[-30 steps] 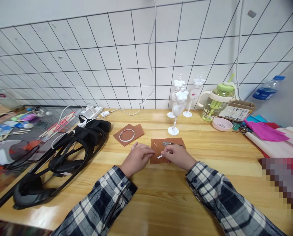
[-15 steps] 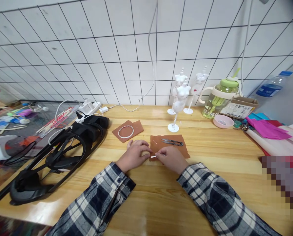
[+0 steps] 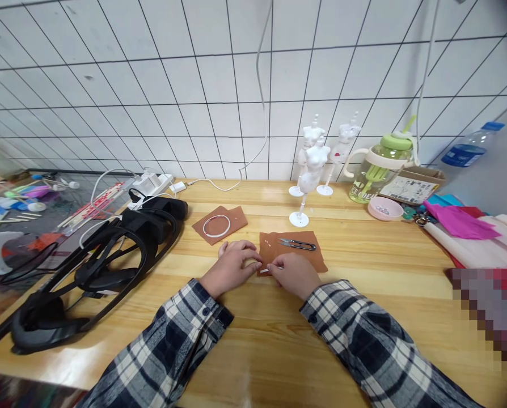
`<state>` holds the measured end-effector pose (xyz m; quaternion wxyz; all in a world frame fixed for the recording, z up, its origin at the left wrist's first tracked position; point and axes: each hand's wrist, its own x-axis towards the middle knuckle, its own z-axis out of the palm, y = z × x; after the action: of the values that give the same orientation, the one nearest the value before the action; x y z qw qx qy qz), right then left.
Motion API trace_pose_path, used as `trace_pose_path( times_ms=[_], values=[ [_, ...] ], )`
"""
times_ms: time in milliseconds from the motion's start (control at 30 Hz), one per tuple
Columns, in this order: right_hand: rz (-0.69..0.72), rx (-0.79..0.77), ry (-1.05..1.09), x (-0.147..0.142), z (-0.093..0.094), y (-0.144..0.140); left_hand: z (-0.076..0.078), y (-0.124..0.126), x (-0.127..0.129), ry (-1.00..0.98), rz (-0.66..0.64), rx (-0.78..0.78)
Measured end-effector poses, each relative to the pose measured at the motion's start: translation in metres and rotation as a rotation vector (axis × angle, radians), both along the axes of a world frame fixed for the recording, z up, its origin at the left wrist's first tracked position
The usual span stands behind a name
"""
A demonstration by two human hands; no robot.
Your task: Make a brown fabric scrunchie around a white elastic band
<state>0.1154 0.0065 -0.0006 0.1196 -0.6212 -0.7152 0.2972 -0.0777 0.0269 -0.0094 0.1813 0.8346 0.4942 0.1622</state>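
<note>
My right hand (image 3: 296, 273) is closed in a pinch on a thin white strip (image 3: 265, 271), whose short end sticks out left of the fingertips. Opposite it, my left hand (image 3: 232, 268) rests palm down, thumb and index finger apart, with the fingertips at the left edge of a brown sheet (image 3: 294, 238). Thread snips (image 3: 296, 244) lie on that sheet, beside a few tiny white bits (image 3: 268, 244). Up and to the left, a white ring (image 3: 216, 226) sits on more brown pieces (image 3: 237, 216).
White mannequin stands (image 3: 313, 170) stand near the tiled wall. To their right are a green-lidded jug (image 3: 381, 164), a pink dish (image 3: 385, 209), a cardboard box (image 3: 415, 185) and folded fabrics (image 3: 461, 221). A black headset (image 3: 138, 243) and a power strip (image 3: 151, 184) occupy the left.
Both hands stay almost in place, the right one still pinching the white strip. The whole view has shifted slightly.
</note>
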Motion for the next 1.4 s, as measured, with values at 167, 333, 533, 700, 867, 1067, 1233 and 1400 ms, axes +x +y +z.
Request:
trace_pose_path(
  times_ms=[167, 333, 533, 700, 867, 1067, 1233, 1400],
  values=[
    [-0.035, 0.017, -0.019, -0.002, -0.001, -0.001, -0.001, -0.002, 0.003, -0.011, 0.022, -0.009],
    [-0.035, 0.035, -0.052, -0.004, 0.001, -0.003, -0.002, -0.005, 0.007, 0.007, 0.045, 0.011],
    [-0.017, 0.037, -0.082, -0.004, 0.003, -0.003, -0.003, -0.003, 0.008, -0.001, 0.061, -0.030],
    [-0.010, 0.039, -0.117, -0.005, 0.002, -0.002, -0.003, -0.003, 0.010, 0.008, 0.080, -0.025],
    [0.018, 0.046, -0.153, -0.005, 0.007, -0.005, -0.004, -0.003, 0.012, 0.031, 0.095, -0.037],
    [0.046, 0.019, -0.204, 0.004, 0.019, -0.009, -0.003, -0.005, 0.011, 0.046, 0.078, -0.029],
    [0.057, 0.035, -0.199, 0.011, 0.024, -0.009, -0.002, -0.006, 0.012, 0.043, 0.071, -0.028],
    [0.027, 0.045, -0.156, 0.020, 0.023, -0.005, 0.007, -0.003, 0.003, 0.028, 0.010, -0.118]
  ],
)
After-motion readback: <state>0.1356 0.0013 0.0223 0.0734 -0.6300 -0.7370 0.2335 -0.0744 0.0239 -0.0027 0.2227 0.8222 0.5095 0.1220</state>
